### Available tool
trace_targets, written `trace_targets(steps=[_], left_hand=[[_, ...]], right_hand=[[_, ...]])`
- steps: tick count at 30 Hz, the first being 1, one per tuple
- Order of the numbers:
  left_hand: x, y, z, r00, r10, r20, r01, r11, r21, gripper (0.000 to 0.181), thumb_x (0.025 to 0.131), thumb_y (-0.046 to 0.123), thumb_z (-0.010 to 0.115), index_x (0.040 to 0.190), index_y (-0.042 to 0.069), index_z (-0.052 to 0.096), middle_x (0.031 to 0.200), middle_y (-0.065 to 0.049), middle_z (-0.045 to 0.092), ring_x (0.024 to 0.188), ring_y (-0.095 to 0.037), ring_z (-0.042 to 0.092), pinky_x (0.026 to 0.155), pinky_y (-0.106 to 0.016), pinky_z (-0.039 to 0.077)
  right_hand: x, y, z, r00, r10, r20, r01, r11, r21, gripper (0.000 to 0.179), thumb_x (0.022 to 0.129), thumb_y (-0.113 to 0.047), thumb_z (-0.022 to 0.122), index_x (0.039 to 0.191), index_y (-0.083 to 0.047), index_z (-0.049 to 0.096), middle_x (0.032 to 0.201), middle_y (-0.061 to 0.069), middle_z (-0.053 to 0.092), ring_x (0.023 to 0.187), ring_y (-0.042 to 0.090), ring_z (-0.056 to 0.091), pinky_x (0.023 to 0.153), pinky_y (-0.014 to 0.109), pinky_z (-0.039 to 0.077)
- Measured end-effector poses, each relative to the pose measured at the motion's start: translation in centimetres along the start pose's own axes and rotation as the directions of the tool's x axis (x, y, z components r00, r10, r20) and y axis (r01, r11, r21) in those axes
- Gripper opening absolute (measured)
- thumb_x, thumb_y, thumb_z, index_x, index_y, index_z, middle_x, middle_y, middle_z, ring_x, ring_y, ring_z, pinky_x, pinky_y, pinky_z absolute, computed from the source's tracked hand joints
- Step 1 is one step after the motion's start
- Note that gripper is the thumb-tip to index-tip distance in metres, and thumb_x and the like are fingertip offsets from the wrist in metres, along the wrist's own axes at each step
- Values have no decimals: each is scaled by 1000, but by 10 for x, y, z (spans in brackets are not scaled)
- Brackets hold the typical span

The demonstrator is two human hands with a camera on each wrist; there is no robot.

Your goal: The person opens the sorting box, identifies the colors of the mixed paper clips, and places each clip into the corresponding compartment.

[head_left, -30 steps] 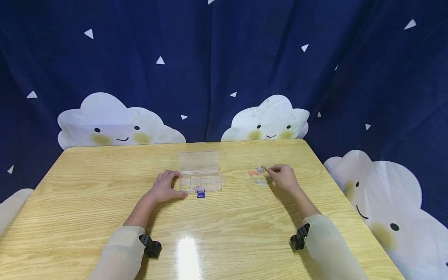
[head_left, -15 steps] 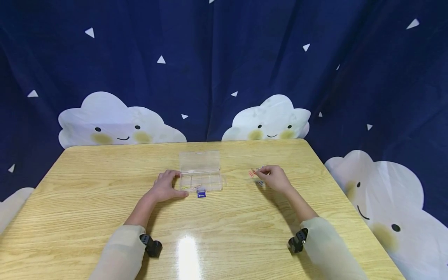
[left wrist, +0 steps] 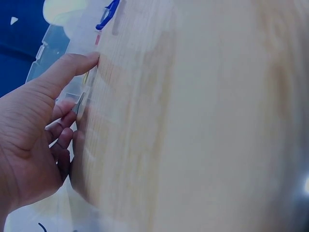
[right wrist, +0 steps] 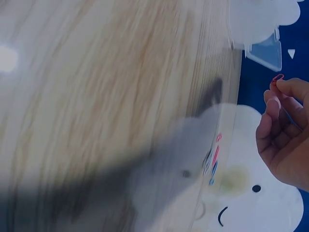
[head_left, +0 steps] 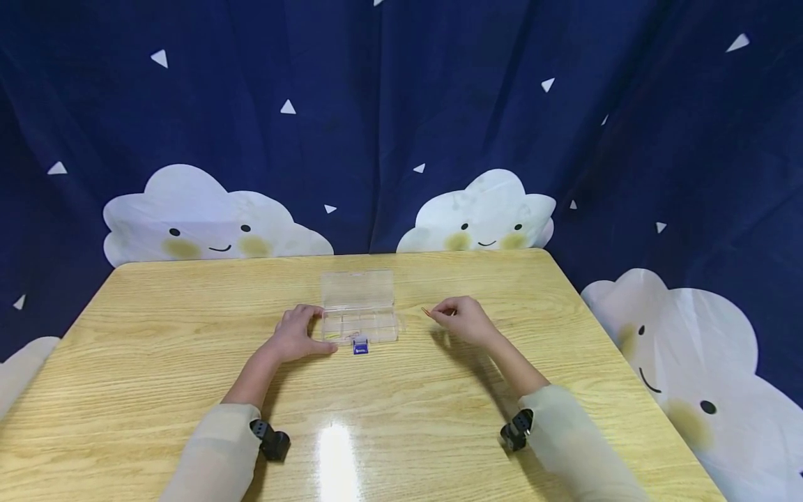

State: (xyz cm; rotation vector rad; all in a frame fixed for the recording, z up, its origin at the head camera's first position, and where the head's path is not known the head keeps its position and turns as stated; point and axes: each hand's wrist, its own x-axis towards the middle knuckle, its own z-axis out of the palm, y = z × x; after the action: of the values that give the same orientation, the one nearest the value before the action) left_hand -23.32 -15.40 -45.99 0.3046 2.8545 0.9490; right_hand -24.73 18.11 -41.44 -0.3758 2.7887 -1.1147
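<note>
My left hand (head_left: pixel 295 336) grips the left end of a clear plastic compartment box (head_left: pixel 384 333), thumb at the front edge and fingers at the back. The box lies on the table with its clear lid (head_left: pixel 357 289) raised at the back and a blue latch (head_left: pixel 360 346) at the front. Small yellow and reddish pieces lie in its front left part. To the right of the box, my right hand (head_left: pixel 465 321) pinches an orange-red paper clip (right wrist: pixel 277 78) between thumb and finger, held above the table. Several red, blue and pale paper clips (right wrist: pixel 215 155) lie on the table, mostly hidden behind this hand in the head view.
The wooden table (head_left: pixel 389 411) reaches back to a dark blue curtain (head_left: pixel 351 125) with white clouds and triangles. A black wrist camera (head_left: pixel 271 440) is on the left sleeve and another camera (head_left: pixel 517 429) on the right sleeve.
My right hand has moved left from the far side of the loose paper clips, carrying the orange-red paper clip towards the box. The left hand and the box have stayed in place.
</note>
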Motion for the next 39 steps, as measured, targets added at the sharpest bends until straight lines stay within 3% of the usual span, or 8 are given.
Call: trace_targets(steps=[17, 39], left_hand=[[1, -1, 1, 1000, 0, 3, 0, 1000, -11, 81, 61, 50, 73, 124, 9, 42, 131, -14, 37, 117, -33, 30, 96, -51, 25], [1, -1, -1, 1000, -9, 11, 9, 1000, -10, 81, 62, 50, 72, 125, 8, 41, 132, -13, 36, 116, -32, 29, 95, -50, 24]], right_hand=[[13, -33, 32, 995, -64, 74, 63, 998, 18, 21, 83, -27, 59, 89, -10, 69, 79, -1, 63, 65, 11, 52, 55, 25, 42], [28, -65, 74, 979, -152, 133, 161, 985, -65, 16, 83, -22, 58, 84, -11, 70, 72, -4, 61, 57, 6, 46, 51, 19, 38]])
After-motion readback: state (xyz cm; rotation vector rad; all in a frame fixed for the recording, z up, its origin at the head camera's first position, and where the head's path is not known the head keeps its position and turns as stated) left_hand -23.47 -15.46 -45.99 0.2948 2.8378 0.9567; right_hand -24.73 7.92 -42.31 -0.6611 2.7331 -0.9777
